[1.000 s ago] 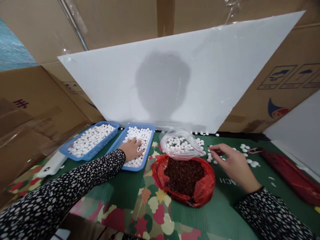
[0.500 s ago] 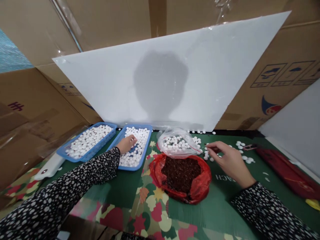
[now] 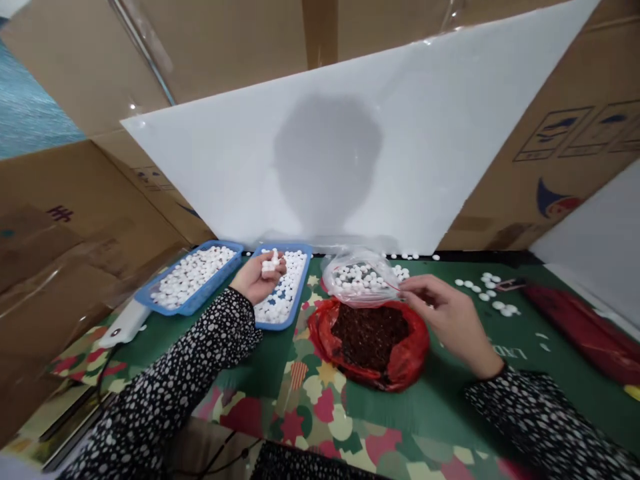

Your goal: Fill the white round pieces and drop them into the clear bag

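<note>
Left hand (image 3: 257,279) is raised just above the nearer blue tray (image 3: 300,288), palm up and cupped, fingers curled around a small clump of white round pieces (image 3: 271,262). The clump sits in the palm near the fingertips, over the far end of that tray. The tray below is still well filled with the same white pieces.

A second blue tray (image 3: 170,303), also holding white pieces, lies just to the left of the first, the two nearly side by side.

Right hand (image 3: 443,315) hovers at the right edge of a clear plastic bag (image 3: 361,277) of white pieces, fingers drawn together toward the bag's rim; whether it pinches the plastic or a piece cannot be told. The hand's heel is over the green desk (image 3: 450,413) beside a red plastic bag (image 3: 400,363), which lies open with dark brown crumbly matter inside. The clear bag rests against the far side of the red one.

Loose white pieces (image 3: 487,293) lie scattered on the desk to the right of the right hand, well apart from it. A white board (image 3: 450,133) leans behind everything, against cardboard boxes (image 3: 75,220). Both sleeves are black with white dots.
</note>
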